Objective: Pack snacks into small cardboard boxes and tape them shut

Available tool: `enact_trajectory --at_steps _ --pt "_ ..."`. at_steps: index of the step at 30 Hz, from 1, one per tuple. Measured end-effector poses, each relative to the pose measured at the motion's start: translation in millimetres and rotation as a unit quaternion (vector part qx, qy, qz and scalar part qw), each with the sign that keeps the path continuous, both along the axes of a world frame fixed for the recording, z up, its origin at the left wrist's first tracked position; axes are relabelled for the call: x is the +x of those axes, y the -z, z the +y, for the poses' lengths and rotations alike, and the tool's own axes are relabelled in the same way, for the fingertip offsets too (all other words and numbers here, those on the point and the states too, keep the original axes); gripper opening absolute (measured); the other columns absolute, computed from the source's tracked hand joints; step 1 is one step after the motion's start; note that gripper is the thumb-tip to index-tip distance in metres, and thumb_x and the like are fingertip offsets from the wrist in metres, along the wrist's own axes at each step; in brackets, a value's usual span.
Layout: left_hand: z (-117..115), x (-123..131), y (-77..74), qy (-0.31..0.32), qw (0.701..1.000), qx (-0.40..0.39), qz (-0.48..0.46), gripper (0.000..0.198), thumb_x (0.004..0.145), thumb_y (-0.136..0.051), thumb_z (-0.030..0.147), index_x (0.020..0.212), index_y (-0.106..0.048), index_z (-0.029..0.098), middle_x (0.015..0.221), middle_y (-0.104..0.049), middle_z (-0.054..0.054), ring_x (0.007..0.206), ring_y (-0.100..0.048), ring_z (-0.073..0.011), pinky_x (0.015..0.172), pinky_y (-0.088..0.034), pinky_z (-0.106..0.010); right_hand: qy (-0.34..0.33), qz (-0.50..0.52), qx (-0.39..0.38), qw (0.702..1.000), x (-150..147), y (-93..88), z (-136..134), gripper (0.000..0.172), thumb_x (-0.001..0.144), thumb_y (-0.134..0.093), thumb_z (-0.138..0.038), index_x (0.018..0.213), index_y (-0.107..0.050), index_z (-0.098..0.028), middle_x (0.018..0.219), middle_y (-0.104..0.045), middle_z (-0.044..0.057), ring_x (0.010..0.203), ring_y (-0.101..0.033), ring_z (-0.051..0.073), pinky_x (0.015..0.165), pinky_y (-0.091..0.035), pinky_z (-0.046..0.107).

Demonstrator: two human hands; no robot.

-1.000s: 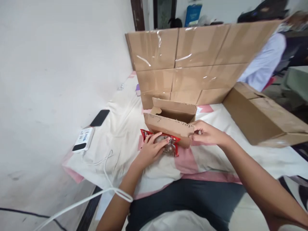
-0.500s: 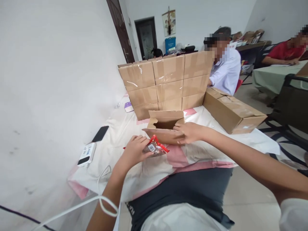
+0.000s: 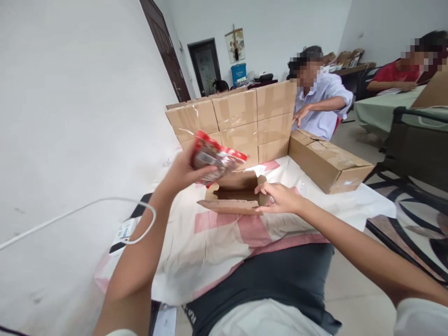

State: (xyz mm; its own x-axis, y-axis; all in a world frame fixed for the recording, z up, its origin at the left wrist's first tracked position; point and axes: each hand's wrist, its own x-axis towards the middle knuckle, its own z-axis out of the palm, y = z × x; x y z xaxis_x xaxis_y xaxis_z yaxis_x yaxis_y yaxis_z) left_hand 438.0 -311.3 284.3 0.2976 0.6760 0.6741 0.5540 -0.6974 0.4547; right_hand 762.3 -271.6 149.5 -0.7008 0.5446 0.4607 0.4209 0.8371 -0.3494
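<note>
stacked cartons (image 3: 238,116) | long carton (image 3: 329,161) | white device (image 3: 123,229) | tablecloth (image 3: 224,231) | seated co-worker (image 3: 324,105)

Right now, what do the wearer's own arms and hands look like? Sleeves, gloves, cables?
Left hand and right hand are bare: no gloves, rings or watch visible. Forearms are uncovered; a white fabric sleeve edge shows at the right upper arm, a white sliver at the left. A thin white cable loops around the left forearm.

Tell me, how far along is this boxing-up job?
Done: a stack of taped boxes stands behind. In hand: the left hand holds a red packet above the open box, which the right hand steadies by its flap. Left: packet not yet inside, box unsealed.
</note>
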Motion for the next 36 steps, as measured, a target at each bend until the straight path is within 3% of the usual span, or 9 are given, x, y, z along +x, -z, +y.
enact_trajectory --at_steps 3,8,14,18,22,25,29,33,36 --pt "25 34 24.3 0.059 0.976 -0.111 0.176 0.05 0.079 -0.078 0.052 0.114 -0.063 0.019 0.091 -0.07 -0.002 0.081 -0.068 -0.0225 0.077 -0.053 -0.032 0.025 0.049 -0.002 0.998 3 14.7 0 0.047 0.082 -0.073 -0.059 0.089 -0.041 -0.025 0.1 -0.072 0.01 0.081 -0.068 0.023 0.073 -0.048 0.033" --pt "64 54 70.2 0.107 0.952 -0.226 0.175 0.054 0.083 -0.071 0.044 0.131 -0.062 0.022 0.125 -0.071 -0.008 0.109 -0.067 -0.0289 0.093 -0.051 -0.036 0.073 0.107 -0.039 0.991 6 31.4 -1 0.05 0.081 -0.072 -0.06 0.084 -0.036 -0.026 0.086 -0.068 0.006 0.071 -0.062 0.02 0.062 -0.046 0.03" --pt "81 56 89.3 0.11 0.908 -0.314 0.255 0.028 0.07 -0.079 0.043 0.097 -0.08 0.033 0.098 -0.08 0.0 0.084 -0.072 -0.0265 0.076 -0.051 -0.032 0.054 0.145 -0.025 0.988 2 41.1 1 0.046 0.083 -0.074 -0.053 0.092 -0.039 -0.026 0.107 -0.071 0.014 0.092 -0.068 0.026 0.072 -0.053 0.036" --pt "69 43 90.3 0.077 0.904 -0.298 0.297 0.026 0.086 -0.064 0.053 0.097 -0.08 0.035 0.103 -0.08 -0.001 0.088 -0.07 -0.025 0.078 -0.048 -0.032 0.072 0.227 0.06 0.969 3 49.9 3 0.05 0.083 -0.077 -0.049 0.114 -0.048 -0.023 0.14 -0.056 0.024 0.128 -0.058 0.033 0.084 -0.056 0.042" --pt "57 2 81.9 0.041 0.906 -0.254 0.336 0.037 0.093 -0.054 0.056 0.087 -0.078 0.029 0.097 -0.078 -0.004 0.088 -0.067 -0.0238 0.08 -0.045 -0.032 0.017 0.186 0.025 0.982 1 59.6 10 0.047 0.091 -0.072 -0.043 0.132 -0.058 -0.023 0.128 -0.068 0.016 0.115 -0.065 0.029 0.096 -0.053 0.045" --pt "54 -27 87.3 0.03 0.901 -0.244 0.359 0.044 0.095 -0.048 0.059 0.093 -0.079 0.028 0.099 -0.078 -0.005 0.101 -0.065 -0.0258 0.09 -0.043 -0.035 -0.024 0.191 -0.025 0.981 -12 57.9 19 0.049 0.092 -0.072 -0.043 0.137 -0.061 -0.024 0.124 -0.069 0.013 0.111 -0.067 0.027 0.097 -0.052 0.042" --pt "52 -42 102.2 0.034 0.906 -0.228 0.356 0.044 0.098 -0.044 0.057 0.105 -0.078 0.029 0.113 -0.077 -0.007 0.116 -0.061 -0.0289 0.105 -0.037 -0.043 -0.04 0.191 -0.07 0.978 -38 44.0 28 0.027 0.098 -0.062 -0.044 0.107 -0.072 -0.021 0.105 -0.068 0.008 0.09 -0.065 0.02 0.075 -0.05 0.031" --pt "45 -48 101.7 0.045 0.935 -0.18 0.301 0.048 0.097 -0.044 0.06 0.088 -0.074 0.024 0.116 -0.073 -0.01 0.114 -0.06 -0.0284 0.106 -0.041 -0.043 0.036 0.196 -0.068 0.977 -54 39.8 29 0.042 0.101 -0.054 -0.044 0.065 -0.055 -0.02 0.068 -0.051 0.0 0.065 -0.052 0.015 0.065 -0.04 0.029" --pt "36 -55 103.9 0.016 0.966 -0.138 0.218 0.068 0.105 -0.008 0.052 0.094 -0.067 0.021 0.13 -0.065 -0.015 0.122 -0.059 -0.0267 0.101 -0.049 -0.041 0.124 0.235 -0.092 0.96 -58 44.5 30 0.029 0.095 -0.058 -0.045 0.08 -0.06 -0.021 0.081 -0.054 0.002 0.074 -0.056 0.018 0.071 -0.044 0.031"
